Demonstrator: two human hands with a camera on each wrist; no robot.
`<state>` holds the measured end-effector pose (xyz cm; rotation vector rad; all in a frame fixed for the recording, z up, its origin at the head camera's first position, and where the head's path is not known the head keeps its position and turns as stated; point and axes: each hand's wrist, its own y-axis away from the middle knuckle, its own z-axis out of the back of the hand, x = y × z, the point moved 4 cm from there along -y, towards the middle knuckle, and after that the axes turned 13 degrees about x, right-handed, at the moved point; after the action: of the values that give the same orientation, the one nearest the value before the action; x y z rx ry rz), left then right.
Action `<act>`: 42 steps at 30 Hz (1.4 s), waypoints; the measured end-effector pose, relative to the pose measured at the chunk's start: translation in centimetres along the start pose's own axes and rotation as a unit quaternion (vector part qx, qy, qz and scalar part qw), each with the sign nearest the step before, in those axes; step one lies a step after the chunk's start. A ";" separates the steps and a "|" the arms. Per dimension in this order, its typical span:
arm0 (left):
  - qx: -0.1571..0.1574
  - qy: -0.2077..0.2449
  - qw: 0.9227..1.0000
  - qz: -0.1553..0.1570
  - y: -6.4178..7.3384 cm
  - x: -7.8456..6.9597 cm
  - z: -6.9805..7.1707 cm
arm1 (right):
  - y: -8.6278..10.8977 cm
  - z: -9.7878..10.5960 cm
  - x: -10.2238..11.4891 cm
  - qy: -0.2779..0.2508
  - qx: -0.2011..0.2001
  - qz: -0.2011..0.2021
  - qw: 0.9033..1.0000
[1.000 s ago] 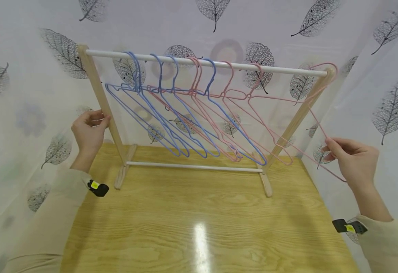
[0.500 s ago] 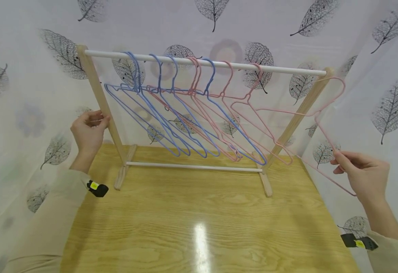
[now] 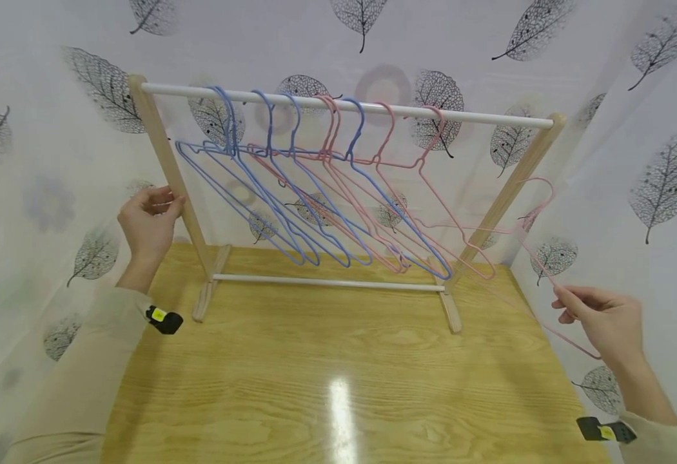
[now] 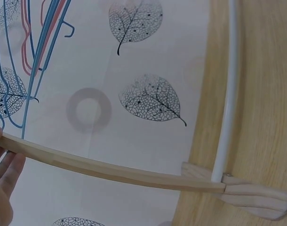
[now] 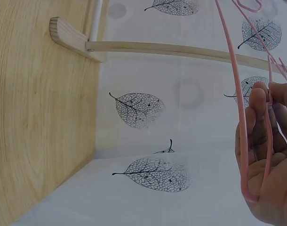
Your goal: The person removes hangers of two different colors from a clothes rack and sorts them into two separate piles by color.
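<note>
My left hand point(image 3: 149, 225) grips the left wooden post point(image 3: 163, 154) of a small garment rack between thumb and fingers; the left wrist view shows the same fingers around the post point(image 4: 96, 165). To the right of the rack, my right hand point(image 3: 605, 322) pinches one side of a pink hanger point(image 5: 243, 122). That hanger's hook points up and is off the rail, beside the right post point(image 3: 503, 193). On the white top rail point(image 3: 489, 118) hang several blue hangers point(image 3: 356, 135), mostly toward the left, and several pink hangers point(image 3: 441, 129), their frames overlapping.
The rack's feet point(image 3: 450, 312) stand on a wood-grain table point(image 3: 315, 361), joined by a white lower bar point(image 3: 327, 282). Leaf-patterned sheeting point(image 3: 669, 270) surrounds the table at the back and sides.
The pink hanger's hook has come away from the rail's right end and dropped lower, as my right hand moved right, then down and slightly back left. My left hand stays on the post.
</note>
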<state>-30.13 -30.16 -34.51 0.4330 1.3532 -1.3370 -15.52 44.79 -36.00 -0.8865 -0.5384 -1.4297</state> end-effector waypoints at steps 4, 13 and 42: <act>0.001 -0.013 1.000 0.004 0.0 0.0 0.0 | 0.4 -0.5 -1.2 0.010 0.019 -0.003 1.000; -0.003 -0.026 1.000 -0.005 0.0 -0.1 -0.2 | 1.6 -2.5 -2.7 0.015 0.068 0.017 0.997; -0.013 -0.021 1.000 -0.010 0.2 -0.6 -0.1 | 3.6 -12.8 -6.7 -0.074 0.285 0.045 0.955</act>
<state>-29.84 -29.78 -34.13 0.3724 1.3413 -1.3353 -15.11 38.51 -49.53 -0.5430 -0.9531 -1.0430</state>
